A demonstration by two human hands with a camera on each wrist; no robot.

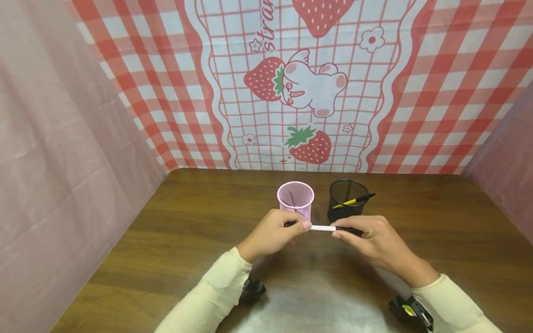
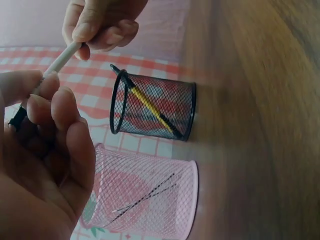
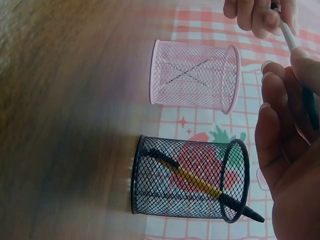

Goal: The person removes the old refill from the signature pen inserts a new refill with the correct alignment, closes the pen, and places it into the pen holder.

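A marker (image 1: 323, 228) with a white barrel and black ends is held level by both hands above the table. My left hand (image 1: 275, 233) pinches its left end between thumb and fingers, and a black tip pokes out in the left wrist view. The right hand (image 1: 376, 238) grips the black right end, mostly covered by the fingers. Just behind the left hand stands a pink mesh pen holder (image 3: 195, 92), with two thin dark sticks crossing inside. Behind the right hand is a black mesh pen holder (image 1: 339, 215), where a yellow-and-black pen (image 1: 354, 201) leans over the rim.
The brown wooden table (image 1: 166, 259) runs back to a red-and-white checked cloth (image 1: 166, 92) with strawberry prints. Pink cloth (image 1: 62, 162) hangs at the left side, with more at the right. Dark wrist devices (image 1: 253, 287) show under both sleeves.
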